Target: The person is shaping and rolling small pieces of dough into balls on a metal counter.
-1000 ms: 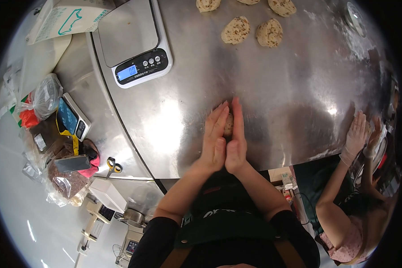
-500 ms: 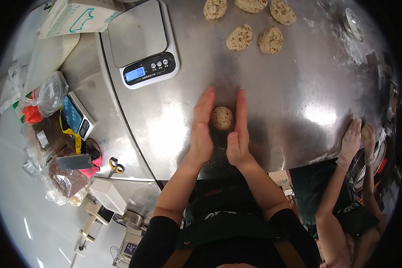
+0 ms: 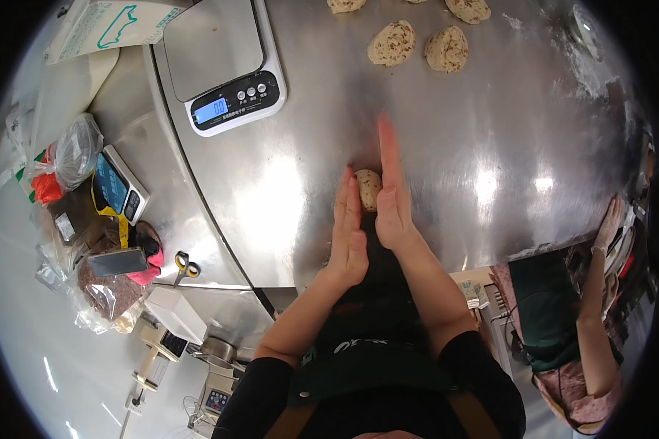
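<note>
Head camera showed me the dough (image 3: 369,190) on the tabletop (image 3: 468,146), between both hands. I saw the left hand (image 3: 350,238) flat, fingers straight, tips along the dough's left side; the right hand (image 3: 393,205), also flat and unclenched, stood at its right, fingers reaching past it. Neither gripped it. Beyond lay more lumps (image 3: 392,44), beside a scale (image 3: 216,55).

Digits (image 3: 219,107) glow on the scale's (image 3: 216,58) blue display (image 3: 211,111), with small print (image 3: 243,113) by its buttons (image 3: 251,91). Green print (image 3: 117,28) marks the package (image 3: 88,36), white lettering (image 3: 342,347) the apron (image 3: 388,379).
</note>
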Tool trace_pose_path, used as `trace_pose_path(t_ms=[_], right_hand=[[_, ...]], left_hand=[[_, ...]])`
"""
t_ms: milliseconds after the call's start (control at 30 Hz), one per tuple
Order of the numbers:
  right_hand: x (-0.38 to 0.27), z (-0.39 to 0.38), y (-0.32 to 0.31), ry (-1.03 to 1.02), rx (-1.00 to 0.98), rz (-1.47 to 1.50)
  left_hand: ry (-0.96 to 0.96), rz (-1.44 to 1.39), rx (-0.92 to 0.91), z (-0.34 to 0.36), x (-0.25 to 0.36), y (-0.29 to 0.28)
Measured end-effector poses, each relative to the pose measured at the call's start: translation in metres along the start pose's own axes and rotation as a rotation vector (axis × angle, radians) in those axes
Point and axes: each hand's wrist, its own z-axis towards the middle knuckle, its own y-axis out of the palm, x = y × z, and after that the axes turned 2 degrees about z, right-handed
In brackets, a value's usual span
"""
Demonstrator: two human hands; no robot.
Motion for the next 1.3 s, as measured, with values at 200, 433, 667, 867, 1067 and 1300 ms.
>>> trace_pose_path(t_ms=[200, 433, 667, 867, 1067, 1300], right_hand=[[-0.006, -0.029, 0.009, -0.009, 0.074, 0.013], [-0.001, -0.03, 0.001, -0.066, 0.138, -0.015], [0.006, -0.019, -0.003, -0.067, 0.07, -0.037], [0.006, -0.05, 0.009, -0.009, 0.073, -0.014], [0.0, -0.031, -0.004, 0.033, -0.023, -0.034], [0.005, -0.044, -0.002, -0.076, 0.022, -0.036]], left_hand=[[0.0, 0.072, -0.156, 0.021, 0.003, -0.01], [-0.073, 0.127, -0.175, 0.018, 0.003, -0.009], [0.027, 0.052, -0.121, 0.015, -0.005, -0.003], [-0.078, 0.165, -0.281, 0.019, 0.003, -0.009], [-0.05, -0.008, -0.055, -0.014, -0.007, -0.007], [0.06, 0.053, -0.04, -0.014, -0.003, 0.007]])
